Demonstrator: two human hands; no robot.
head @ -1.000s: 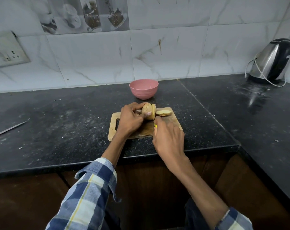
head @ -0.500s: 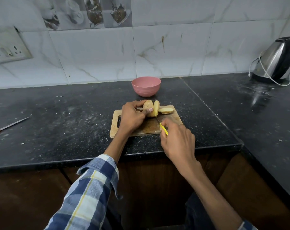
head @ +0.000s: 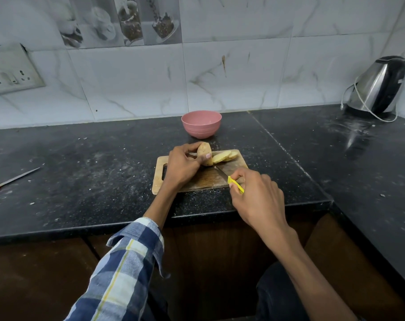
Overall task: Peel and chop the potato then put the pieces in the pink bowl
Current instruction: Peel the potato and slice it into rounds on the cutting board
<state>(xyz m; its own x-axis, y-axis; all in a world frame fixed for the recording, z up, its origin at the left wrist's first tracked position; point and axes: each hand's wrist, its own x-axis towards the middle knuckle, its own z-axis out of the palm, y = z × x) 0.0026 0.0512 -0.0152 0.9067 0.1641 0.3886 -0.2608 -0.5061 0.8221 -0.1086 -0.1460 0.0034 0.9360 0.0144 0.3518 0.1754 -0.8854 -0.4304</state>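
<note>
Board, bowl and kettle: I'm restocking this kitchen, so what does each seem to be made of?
Board: looks like wood, pale with visible grain and a darker worn patch, matte. Bowl: probably plastic or a matte composite; even pink, faint ridges, no gloss; ceramic cannot be ruled out. Kettle: seemingly brushed steel body with bright reflections, and black, likely plastic, lid and handle.

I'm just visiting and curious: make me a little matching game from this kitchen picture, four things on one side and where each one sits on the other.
Things:
1. pink bowl
2. kettle
3. red-handled knife
4. potato slices

Places:
A. far left on the counter
B. on the chopping board
C. right back corner
D. by the wall, behind the chopping board

Pairs: 1-D, 2-C, 3-A, 4-B
</note>
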